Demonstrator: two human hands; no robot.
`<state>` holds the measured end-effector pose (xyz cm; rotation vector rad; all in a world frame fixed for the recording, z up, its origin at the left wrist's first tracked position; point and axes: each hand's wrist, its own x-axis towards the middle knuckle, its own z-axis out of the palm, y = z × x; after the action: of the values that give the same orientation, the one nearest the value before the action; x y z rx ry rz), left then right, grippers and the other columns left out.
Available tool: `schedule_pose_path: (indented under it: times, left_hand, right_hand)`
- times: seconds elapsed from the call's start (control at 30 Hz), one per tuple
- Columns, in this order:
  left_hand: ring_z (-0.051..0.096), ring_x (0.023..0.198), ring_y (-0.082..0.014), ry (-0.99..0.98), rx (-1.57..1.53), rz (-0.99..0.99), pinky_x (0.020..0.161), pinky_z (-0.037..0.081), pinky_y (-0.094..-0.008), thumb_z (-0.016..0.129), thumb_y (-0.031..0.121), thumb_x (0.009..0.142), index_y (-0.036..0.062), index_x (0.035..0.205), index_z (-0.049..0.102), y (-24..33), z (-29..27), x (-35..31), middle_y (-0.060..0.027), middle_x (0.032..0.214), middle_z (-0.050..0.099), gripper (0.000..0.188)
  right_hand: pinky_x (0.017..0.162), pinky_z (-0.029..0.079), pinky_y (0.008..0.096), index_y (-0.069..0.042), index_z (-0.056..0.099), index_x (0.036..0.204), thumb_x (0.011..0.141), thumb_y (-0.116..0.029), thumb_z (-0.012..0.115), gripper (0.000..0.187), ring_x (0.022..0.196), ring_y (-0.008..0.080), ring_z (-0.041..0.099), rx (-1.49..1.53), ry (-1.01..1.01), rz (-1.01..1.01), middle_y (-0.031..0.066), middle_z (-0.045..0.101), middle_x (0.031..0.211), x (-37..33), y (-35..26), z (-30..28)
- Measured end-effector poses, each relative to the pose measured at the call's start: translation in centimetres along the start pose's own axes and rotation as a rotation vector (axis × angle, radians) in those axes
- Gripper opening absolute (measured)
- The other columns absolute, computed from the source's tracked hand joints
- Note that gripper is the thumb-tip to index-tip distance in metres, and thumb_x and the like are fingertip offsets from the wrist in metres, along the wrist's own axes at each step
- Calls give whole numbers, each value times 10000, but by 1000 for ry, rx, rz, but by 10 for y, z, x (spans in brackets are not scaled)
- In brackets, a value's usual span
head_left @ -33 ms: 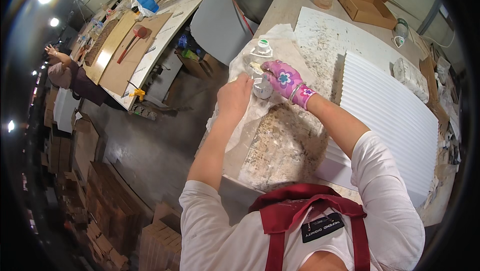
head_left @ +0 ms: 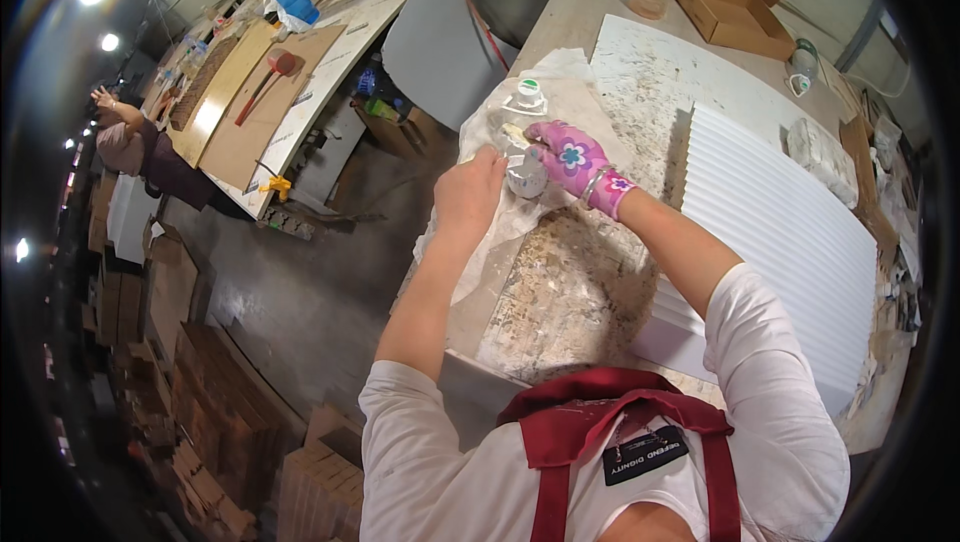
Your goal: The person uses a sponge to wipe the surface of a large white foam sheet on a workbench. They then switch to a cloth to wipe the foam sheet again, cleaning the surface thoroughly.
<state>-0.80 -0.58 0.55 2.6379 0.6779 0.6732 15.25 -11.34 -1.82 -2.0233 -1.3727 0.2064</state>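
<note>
My bare left hand (head_left: 468, 200) is closed at the left side of a white cloth-like sheet (head_left: 575, 77), and its fingertips hide whatever they may hold. Over the same sheet, my right hand (head_left: 573, 159) wears a pink glove with flower prints, its fingers drawn together at a small pale yellowish piece (head_left: 512, 132). Between both hands stands a greyish-white round container (head_left: 527, 178); whether either hand touches it I cannot tell. Just beyond the fingertips is a white bottle-like container (head_left: 528, 97) with a green mark on its cap.
A white ridged panel (head_left: 780, 242) lies on the speckled worktable to the right. Behind it are an open cardboard box (head_left: 738, 0) and a wrapped white bundle (head_left: 822, 160). Across the aisle, a red-headed mallet (head_left: 268, 84) lies on another table, with a person (head_left: 150, 147) beyond.
</note>
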Motion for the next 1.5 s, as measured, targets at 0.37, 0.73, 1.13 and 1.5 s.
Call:
schedule_pose_path:
  times: [0.37,0.73,1.13,1.5]
  left_hand:
    - [627,567,-260,85,-295,-210,533,459,-380,554,206,919,55,827,570,-7,-8,0,-105,596,611,178]
    - [484,543,-94,61,-1260,-690,523,343,-238,532,151,943,30,872,555,3,40,-34,-30,607,555,142]
    - [454,538,-84,91,-1475,-704,513,321,-232,532,167,955,53,885,545,7,53,-41,-10,615,529,134]
    - [481,521,-94,247,-1201,-656,517,381,-241,521,157,966,37,847,512,-1,54,-37,-33,596,542,169]
  right_hand:
    - [581,428,271,-34,573,1121,944,-228,498,273,738,144,527,1459,-329,591,51,598,922,-50,19,-26]
    - [452,409,293,1,608,979,955,-319,457,355,491,190,518,1466,-259,602,91,570,621,-45,10,-2]
    - [535,449,326,2,571,1004,924,-247,528,265,593,226,554,1725,-125,595,114,608,801,-48,7,7]
    - [624,483,305,-20,561,1125,916,-242,546,305,799,195,610,1755,-370,425,90,643,942,-61,15,-4]
